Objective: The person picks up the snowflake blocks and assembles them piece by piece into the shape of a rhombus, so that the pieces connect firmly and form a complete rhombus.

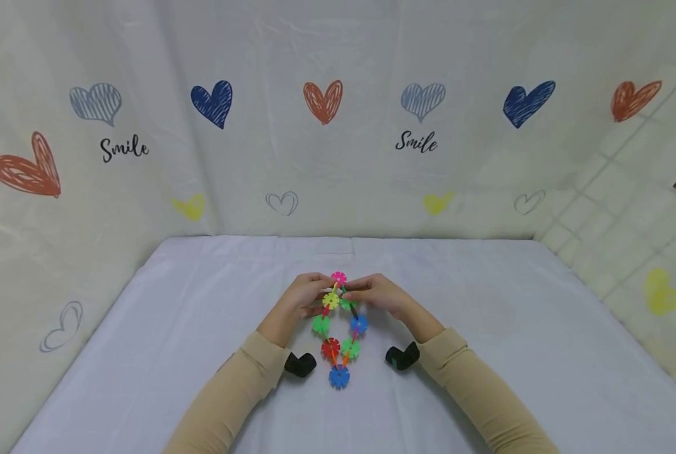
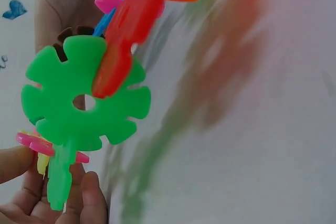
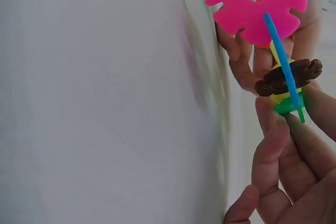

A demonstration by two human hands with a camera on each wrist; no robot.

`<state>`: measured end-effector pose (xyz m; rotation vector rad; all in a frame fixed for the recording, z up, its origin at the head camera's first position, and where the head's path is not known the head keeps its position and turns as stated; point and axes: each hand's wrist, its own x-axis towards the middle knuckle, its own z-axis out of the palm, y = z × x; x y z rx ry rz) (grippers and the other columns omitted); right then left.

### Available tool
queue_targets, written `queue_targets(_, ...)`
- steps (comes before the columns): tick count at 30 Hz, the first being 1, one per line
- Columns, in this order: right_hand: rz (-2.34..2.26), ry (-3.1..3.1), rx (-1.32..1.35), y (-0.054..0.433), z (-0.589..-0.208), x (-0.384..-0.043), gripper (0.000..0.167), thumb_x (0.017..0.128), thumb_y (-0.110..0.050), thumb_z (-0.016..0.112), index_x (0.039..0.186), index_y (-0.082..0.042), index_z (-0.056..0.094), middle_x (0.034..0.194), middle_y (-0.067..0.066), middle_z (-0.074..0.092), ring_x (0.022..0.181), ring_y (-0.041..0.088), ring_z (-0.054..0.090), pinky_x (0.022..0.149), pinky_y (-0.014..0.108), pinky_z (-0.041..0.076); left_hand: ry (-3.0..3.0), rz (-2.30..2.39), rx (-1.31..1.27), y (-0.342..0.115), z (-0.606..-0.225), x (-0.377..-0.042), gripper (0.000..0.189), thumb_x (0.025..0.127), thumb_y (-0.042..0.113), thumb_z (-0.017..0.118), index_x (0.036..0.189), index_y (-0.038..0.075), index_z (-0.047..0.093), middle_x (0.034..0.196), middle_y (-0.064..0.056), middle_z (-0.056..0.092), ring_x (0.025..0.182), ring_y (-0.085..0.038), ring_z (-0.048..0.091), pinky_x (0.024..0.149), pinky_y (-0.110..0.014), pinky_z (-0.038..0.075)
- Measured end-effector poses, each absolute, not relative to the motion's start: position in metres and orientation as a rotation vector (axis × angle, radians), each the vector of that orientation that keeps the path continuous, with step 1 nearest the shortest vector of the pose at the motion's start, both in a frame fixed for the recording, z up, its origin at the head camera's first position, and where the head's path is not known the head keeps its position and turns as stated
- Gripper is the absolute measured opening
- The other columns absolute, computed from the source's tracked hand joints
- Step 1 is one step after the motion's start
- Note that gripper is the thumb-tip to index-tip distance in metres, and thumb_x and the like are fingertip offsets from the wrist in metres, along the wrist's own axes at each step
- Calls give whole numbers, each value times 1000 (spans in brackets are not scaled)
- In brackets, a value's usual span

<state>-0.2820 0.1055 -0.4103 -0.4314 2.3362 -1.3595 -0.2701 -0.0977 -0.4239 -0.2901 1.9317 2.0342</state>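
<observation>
A loop of notched plastic flower discs, slotted edge to edge, hangs between both hands in the head view. A pink disc (image 1: 339, 278) tops it, and a blue disc (image 1: 339, 377) forms its lowest point. My left hand (image 1: 306, 293) grips the upper left side, beside a yellow disc (image 1: 330, 301). In the left wrist view, its thumb and fingers pinch a pink disc (image 2: 35, 142) below a large green disc (image 2: 52, 87). From the other side, my right hand (image 1: 376, 294) pinches a green disc (image 3: 286, 106) just under a brown disc (image 3: 289, 77).
White cloth covers the table (image 1: 116, 366). A black bent piece (image 1: 301, 364) sits at the left cuff and another black piece (image 1: 403, 356) at the right cuff. Behind the table hangs a pale curtain (image 1: 361, 170) printed with hearts and "Smile".
</observation>
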Motion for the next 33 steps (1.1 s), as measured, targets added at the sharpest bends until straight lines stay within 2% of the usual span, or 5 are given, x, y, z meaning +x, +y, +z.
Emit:
queue_targets(14, -1390, 2319, -350, 112, -407, -281, 37, 100, -22, 70, 131, -1, 69, 104, 5, 75, 81, 16, 56, 75, 29, 47, 1922, 1988, -317, -88, -420, -270, 16, 102, 24, 66, 95, 10, 68, 111, -6, 68, 93, -17, 64, 71, -34, 58)
queue_targets(19, -1444, 2258, -270, 117, -407, -283, 42, 101, -25, 68, 136, -1, 65, 119, 10, 73, 92, 16, 65, 89, 33, 56, 1815, 2006, -265, -91, -422, -271, 24, 105, 25, 61, 118, 7, 66, 121, -11, 66, 95, -19, 63, 73, -34, 57)
queue_targets(25, -1519, 2187, -193, 120, -404, -285, 44, 102, -25, 66, 139, 0, 62, 126, 14, 69, 105, 22, 67, 99, 43, 52, 1750, 1921, -178, -105, -424, -267, 39, 106, 27, 58, 138, 5, 55, 126, -11, 62, 97, -19, 63, 72, -29, 55)
queue_targets(29, -1562, 2162, -131, 124, -403, -289, 47, 103, -25, 66, 143, -1, 59, 125, 11, 69, 106, 21, 65, 101, 43, 51, 1788, 1848, -157, -113, -423, -262, 34, 105, 25, 61, 131, 4, 59, 114, -9, 66, 85, -15, 64, 63, -21, 53)
queue_targets(33, -1628, 2126, -49, 129, -405, -294, 50, 103, -25, 66, 145, -1, 56, 116, 5, 69, 98, 16, 62, 91, 33, 55, 1779, 1833, -102, -117, -420, -258, 33, 102, 12, 64, 132, -1, 60, 94, -6, 69, 75, -12, 68, 60, -18, 53)
